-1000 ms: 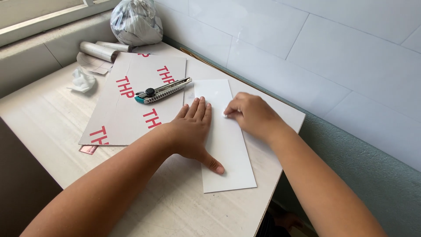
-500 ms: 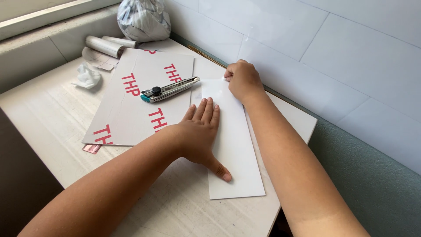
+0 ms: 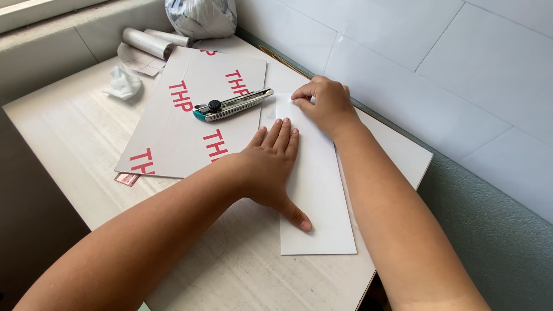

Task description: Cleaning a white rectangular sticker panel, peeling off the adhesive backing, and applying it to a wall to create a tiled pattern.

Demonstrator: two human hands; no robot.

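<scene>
Left hand: the left hand [image 3: 269,167] lay flat, fingers spread and together with nothing clasped, pressing down on the long white rectangular sheet [image 3: 314,190].
Right hand: the right hand [image 3: 325,103] sat at the sheet's far end, fingertips pinched together on its top left corner; whether a layer was lifted there could not be told.
Sheet: it lay on the pale wooden tabletop [image 3: 75,144] near the right edge, its near end close to the front edge.
Knife: a silver utility knife with a teal end [image 3: 233,105] rested on the grey cardboard sheet with red letters [image 3: 184,115], just left of the white sheet, touched by neither hand.
Far corner: a crumpled grey plastic bag [image 3: 200,17], its contents hidden, stood beside rolled paper [image 3: 147,43] and a scrunched white tissue [image 3: 122,85].
Risk: the sheet would likely skid or crease if the flat hand eased while the corner was pulled; the knife lay close enough to be knocked by the left wrist.
</scene>
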